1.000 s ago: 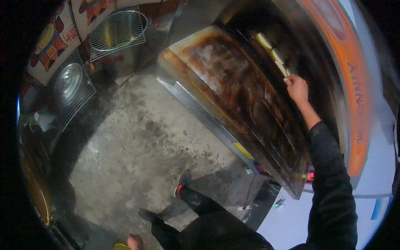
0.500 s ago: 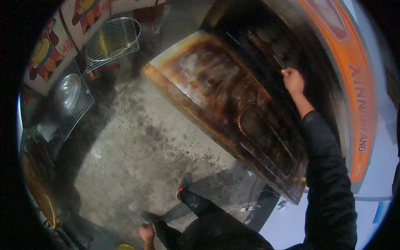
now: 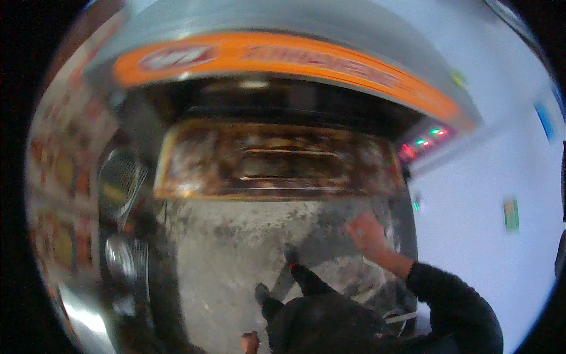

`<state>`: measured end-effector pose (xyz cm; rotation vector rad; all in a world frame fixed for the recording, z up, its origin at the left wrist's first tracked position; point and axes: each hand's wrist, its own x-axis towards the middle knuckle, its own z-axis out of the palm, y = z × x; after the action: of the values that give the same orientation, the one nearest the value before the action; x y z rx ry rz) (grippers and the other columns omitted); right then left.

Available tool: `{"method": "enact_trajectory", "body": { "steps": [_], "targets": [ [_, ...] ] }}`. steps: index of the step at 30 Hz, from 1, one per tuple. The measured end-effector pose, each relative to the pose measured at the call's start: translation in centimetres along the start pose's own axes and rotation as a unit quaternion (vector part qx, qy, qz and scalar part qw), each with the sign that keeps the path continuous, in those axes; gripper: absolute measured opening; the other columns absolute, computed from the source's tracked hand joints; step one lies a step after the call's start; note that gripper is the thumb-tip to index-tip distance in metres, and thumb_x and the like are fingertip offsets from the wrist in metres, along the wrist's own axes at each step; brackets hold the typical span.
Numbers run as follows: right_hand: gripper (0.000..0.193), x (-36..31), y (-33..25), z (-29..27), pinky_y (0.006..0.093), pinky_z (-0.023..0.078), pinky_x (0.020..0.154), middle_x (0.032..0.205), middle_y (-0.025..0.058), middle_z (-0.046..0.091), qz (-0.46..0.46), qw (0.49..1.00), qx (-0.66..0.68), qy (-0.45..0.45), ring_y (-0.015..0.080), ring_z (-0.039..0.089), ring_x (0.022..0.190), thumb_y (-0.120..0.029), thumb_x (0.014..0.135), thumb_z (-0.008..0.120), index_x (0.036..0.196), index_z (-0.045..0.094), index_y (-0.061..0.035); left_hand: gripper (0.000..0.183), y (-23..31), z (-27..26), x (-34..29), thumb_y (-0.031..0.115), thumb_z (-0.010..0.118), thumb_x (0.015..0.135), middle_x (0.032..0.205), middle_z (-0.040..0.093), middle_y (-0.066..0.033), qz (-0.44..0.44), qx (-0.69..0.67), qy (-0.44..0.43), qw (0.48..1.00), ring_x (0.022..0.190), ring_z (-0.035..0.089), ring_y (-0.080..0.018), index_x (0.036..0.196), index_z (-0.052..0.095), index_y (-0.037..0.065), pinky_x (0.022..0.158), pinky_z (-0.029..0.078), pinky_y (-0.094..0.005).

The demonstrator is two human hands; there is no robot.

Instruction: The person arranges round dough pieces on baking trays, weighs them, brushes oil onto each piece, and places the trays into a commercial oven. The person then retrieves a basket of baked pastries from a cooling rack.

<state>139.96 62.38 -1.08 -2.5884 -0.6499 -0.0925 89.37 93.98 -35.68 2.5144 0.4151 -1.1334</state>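
My right hand (image 3: 368, 237) is in the air just below the near edge of the oven door (image 3: 206, 159), apart from it. Motion smears its fingers, so I cannot tell whether it holds anything. The door is folded down, stained brown, with a long window in its middle. Behind it is the dark mouth of the oven (image 3: 265, 106), under an orange front panel (image 3: 236, 56). Low by my left leg hangs my left hand (image 3: 250, 342), small and blurred. Its fingers look curled shut, and no object shows in them.
Small green and red lights (image 3: 421, 143) glow at the oven's right end, beside a white wall (image 3: 471, 183). Wire racks (image 3: 124, 183) and a shiny metal bowl (image 3: 119, 256) are at the left. Below the door lies a stained grey floor (image 3: 218, 259).
The view has swung round so the oven lies straight across ahead. My right hand has come out of the oven mouth to in front of the door. My left hand still hangs low.
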Motion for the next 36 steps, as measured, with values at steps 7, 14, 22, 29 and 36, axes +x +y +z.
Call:
{"method": "enact_trajectory", "body": {
  "steps": [7,14,22,29,36],
  "targets": [
    [0.023,-61.1,-1.2,-1.0,0.0504,0.055,0.081,0.093,0.0147,0.069,0.589,0.774,-0.068,-0.220,0.0374,0.065,0.101,-0.024,0.089,0.063,0.106,0.070,-0.0092,0.035,-0.7,-18.4,10.6,0.034,0.064,0.092,0.088,0.071,-0.0157,0.090,0.173,0.054,0.979,0.086,0.071,-0.0315,0.086,0.069,0.001,0.072,0.058,-0.0468],
    [0.035,-84.4,-27.3,7.8,0.0488,0.057,0.076,0.105,0.0166,0.073,0.822,0.444,0.261,-0.242,0.0395,0.071,0.096,-0.030,0.079,0.069,0.108,0.071,-0.0111,0.032,25.8,-24.7,15.4,0.034,0.062,0.094,0.086,0.069,-0.0158,0.322,0.421,0.069,0.845,0.083,0.068,-0.0331,0.094,0.069,0.003,0.074,0.054,-0.0444],
    [0.035,-96.3,-32.7,10.6,0.0466,0.053,0.072,0.098,0.0220,0.071,0.944,0.137,0.028,0.299,0.0389,0.069,0.089,-0.038,0.090,0.071,0.094,0.071,-0.0029,0.031,78.3,8.8,-13.3,0.031,0.066,0.092,0.099,0.071,-0.0178,0.615,0.201,-0.101,0.756,0.096,0.068,-0.0340,0.104,0.068,0.001,0.084,0.052,-0.0446],
    [0.054,-109.3,-18.1,1.4,0.0499,0.050,0.080,0.096,0.0271,0.068,0.893,-0.030,0.029,0.448,0.0431,0.067,0.093,-0.047,0.103,0.054,0.101,0.066,0.0057,0.041,96.6,40.3,-37.5,0.031,0.069,0.094,0.114,0.067,-0.0192,0.791,0.161,-0.147,0.572,0.104,0.066,-0.0351,0.124,0.070,0.004,0.092,0.052,-0.0441],
    [0.052,-112.1,-15.6,4.3,0.0502,0.048,0.074,0.085,0.0308,0.066,0.878,-0.085,-0.064,0.468,0.0464,0.064,0.080,-0.039,0.103,0.057,0.092,0.065,0.0105,0.023,96.7,49.5,-39.5,0.019,0.072,0.091,0.098,0.070,-0.0158,0.771,0.125,-0.191,0.595,0.091,0.068,-0.0317,0.098,0.073,-0.003,0.083,0.052,-0.0408]
  ]
}}
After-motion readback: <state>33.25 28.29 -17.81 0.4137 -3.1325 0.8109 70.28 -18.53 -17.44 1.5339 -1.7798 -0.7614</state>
